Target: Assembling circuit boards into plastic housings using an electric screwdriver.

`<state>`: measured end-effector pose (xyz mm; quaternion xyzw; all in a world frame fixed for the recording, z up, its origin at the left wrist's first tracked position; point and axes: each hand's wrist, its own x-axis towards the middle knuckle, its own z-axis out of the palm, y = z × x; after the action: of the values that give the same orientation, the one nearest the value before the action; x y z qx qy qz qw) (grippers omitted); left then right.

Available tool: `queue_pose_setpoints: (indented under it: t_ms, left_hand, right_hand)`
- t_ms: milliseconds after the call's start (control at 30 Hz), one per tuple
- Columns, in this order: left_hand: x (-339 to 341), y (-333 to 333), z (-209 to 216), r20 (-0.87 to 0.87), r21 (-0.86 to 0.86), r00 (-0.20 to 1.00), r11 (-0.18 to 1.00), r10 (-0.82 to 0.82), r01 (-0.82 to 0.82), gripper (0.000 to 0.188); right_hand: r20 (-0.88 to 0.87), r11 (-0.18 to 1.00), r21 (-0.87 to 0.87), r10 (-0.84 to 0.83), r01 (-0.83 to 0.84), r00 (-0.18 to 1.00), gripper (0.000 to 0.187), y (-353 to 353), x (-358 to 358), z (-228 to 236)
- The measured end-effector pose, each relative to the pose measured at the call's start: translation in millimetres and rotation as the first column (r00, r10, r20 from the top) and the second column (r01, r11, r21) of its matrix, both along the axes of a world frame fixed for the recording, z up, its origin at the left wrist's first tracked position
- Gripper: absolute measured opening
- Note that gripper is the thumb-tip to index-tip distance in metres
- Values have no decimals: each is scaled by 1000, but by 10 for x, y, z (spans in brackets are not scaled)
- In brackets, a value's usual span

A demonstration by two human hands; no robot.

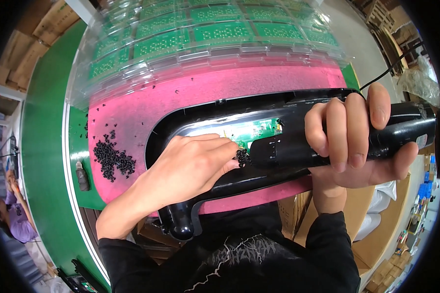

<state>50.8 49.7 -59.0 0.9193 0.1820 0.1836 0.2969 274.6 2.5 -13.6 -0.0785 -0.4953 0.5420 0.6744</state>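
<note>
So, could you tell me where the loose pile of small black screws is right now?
In the head view, the pile of black screws lies on the pink mat at the left, just left of the black housing and beyond the left hand.

Two hands were at work: the left hand (pixel 193 163) and the right hand (pixel 357 141). One electric screwdriver (pixel 327 141) was in view, and one long black plastic housing (pixel 259 122) lay on one pink mat (pixel 146 102). One small green circuit board (pixel 252 132) sat inside the housing. One loose heap of small black screws (pixel 112 156) lay on the mat, too many to count, with a few more pinched at the left fingertips (pixel 242 157). One stack of clear trays (pixel 181 53) held green boards, about a dozen visible. One other person (pixel 10 210) sat at the left edge.
</note>
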Motion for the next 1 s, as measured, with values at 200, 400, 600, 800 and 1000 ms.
queue_pose_setpoints:
  t_ms: [200, 400, 600, 800, 1000]
  left_hand:
    - [-32, 9, -34, 67, -291, 997, 956, -29, 47, 17]
    - [13, -4, 35, 42, -226, 999, 974, 13, -3, 13]
    - [31, -31, 12, 9, -109, 998, 992, 69, -68, 12]
    - [37, -51, 22, -44, -211, 991, 968, 129, -135, 9]
    - [28, -50, 33, -59, -219, 991, 967, 122, -132, 9]
  right_hand:
    - [-12, 996, 55, -65, 66, 998, 39, -33, -60, -4]
    - [100, 995, 39, -98, 95, 990, 41, -51, 120, 141]
    - [286, 919, -72, -353, 388, 891, 50, 55, 183, 36]
    - [344, 911, -48, -370, 410, 863, 47, 101, 176, -9]
    - [472, 898, -18, -379, 439, 796, 46, 111, 178, -16]
